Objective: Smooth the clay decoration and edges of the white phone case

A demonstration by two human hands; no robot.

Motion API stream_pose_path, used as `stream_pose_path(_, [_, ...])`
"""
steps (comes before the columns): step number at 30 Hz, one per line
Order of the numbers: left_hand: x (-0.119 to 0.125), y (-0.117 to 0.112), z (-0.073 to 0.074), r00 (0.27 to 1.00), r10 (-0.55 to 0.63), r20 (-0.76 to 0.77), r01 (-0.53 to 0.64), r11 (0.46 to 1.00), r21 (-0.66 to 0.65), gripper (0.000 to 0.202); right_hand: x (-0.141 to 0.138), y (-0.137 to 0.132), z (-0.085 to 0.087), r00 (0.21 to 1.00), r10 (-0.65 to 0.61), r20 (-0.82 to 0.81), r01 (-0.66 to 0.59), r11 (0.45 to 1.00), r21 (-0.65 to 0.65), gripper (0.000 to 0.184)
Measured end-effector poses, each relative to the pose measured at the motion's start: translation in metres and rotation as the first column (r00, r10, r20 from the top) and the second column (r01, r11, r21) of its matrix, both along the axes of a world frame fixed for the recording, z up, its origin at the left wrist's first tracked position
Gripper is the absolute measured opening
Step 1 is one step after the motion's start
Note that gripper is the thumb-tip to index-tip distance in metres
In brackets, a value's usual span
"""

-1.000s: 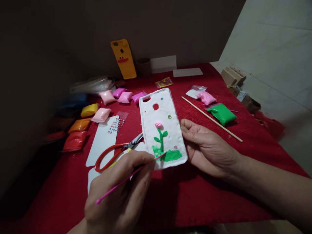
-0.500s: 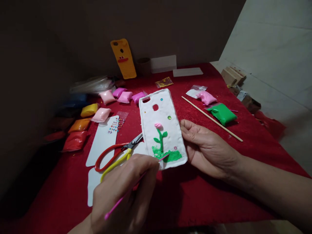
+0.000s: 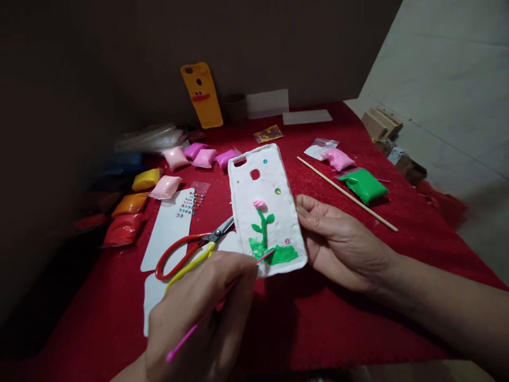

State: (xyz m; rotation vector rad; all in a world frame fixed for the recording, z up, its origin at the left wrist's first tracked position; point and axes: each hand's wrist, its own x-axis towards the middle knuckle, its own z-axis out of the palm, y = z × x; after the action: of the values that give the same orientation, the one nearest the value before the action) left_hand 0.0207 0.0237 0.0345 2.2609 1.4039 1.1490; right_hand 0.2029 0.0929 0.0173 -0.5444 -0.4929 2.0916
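Observation:
My right hand (image 3: 338, 239) grips the right edge of a white clay-covered phone case (image 3: 248, 212), thumb in front. On the case are a pink clay flower (image 3: 259, 204) with a green stem and leaves, a green clay strip (image 3: 284, 254) along the bottom, and several small gems. Closed around a thin pink modelling tool (image 3: 186, 335), my left hand (image 3: 202, 313) is at the case's lower edge. The tool's tip meets the green clay near the stem's foot. Scissors (image 3: 217, 236) with red and yellow handles lie behind my left hand, partly covered by it and by the case.
Several bags of coloured clay, such as red (image 3: 124, 229) and green (image 3: 366, 185), lie on the red cloth (image 3: 338, 329). A wooden stick (image 3: 345, 193) rests at right. White cards (image 3: 165, 233) and a gem sheet (image 3: 191, 204) lie left; a yellow phone case (image 3: 202, 98) leans behind.
The tool's tip has shifted very slightly left over the green clay, and my left hand has tilted a little. My right hand keeps its hold on the phone case.

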Motion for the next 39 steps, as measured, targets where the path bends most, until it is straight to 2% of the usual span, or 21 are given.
stream_pose_path(3, [-0.002,0.0,-0.001,1.0,-0.001,0.021,0.002,0.999,-0.036,0.022,0.0,0.0,0.0,1.0,0.003,-0.004,-0.003,1.0,-0.017,0.013])
stream_pose_path(9, [-0.001,-0.004,-0.002,0.995,0.083,0.048,-0.079,0.994,-0.078,0.018,0.0,0.0,0.001,1.0,0.004,-0.017,-0.004,1.0,-0.011,0.016])
stream_pose_path(16, [0.001,-0.003,-0.004,0.972,0.105,0.209,-0.07,0.983,-0.169,0.017,0.0,0.0,-0.001,0.999,0.006,-0.031,-0.006,1.0,-0.013,0.016])
stream_pose_path(18, [0.003,-0.001,-0.001,0.953,0.159,0.26,-0.107,0.973,-0.204,0.014,0.0,0.0,-0.001,1.0,0.005,-0.015,-0.006,1.0,-0.011,0.015])
stream_pose_path(21, [0.008,0.002,0.005,0.876,0.331,0.35,-0.187,0.903,-0.388,0.006,0.0,-0.001,0.0,1.0,-0.004,0.019,0.004,1.0,-0.012,0.014])
stream_pose_path(24, [0.009,0.005,0.009,0.804,0.436,0.405,-0.151,0.808,-0.57,0.013,-0.001,-0.001,0.001,1.0,-0.003,0.031,0.003,1.0,-0.006,0.015])
stream_pose_path(27, [0.005,0.008,0.009,0.77,0.488,0.412,-0.119,0.743,-0.658,0.018,-0.001,0.0,0.0,1.0,0.002,0.024,-0.002,1.0,-0.003,0.014])
stream_pose_path(32, [-0.001,0.007,0.006,0.766,0.44,0.469,-0.042,0.762,-0.646,0.016,0.0,0.001,-0.001,0.999,-0.016,0.031,0.016,1.0,-0.021,0.014])
stream_pose_path(39, [0.018,0.003,0.012,0.734,0.454,0.506,-0.071,0.792,-0.607,0.012,-0.001,-0.001,0.001,0.999,-0.005,0.04,0.005,1.0,0.004,0.013])
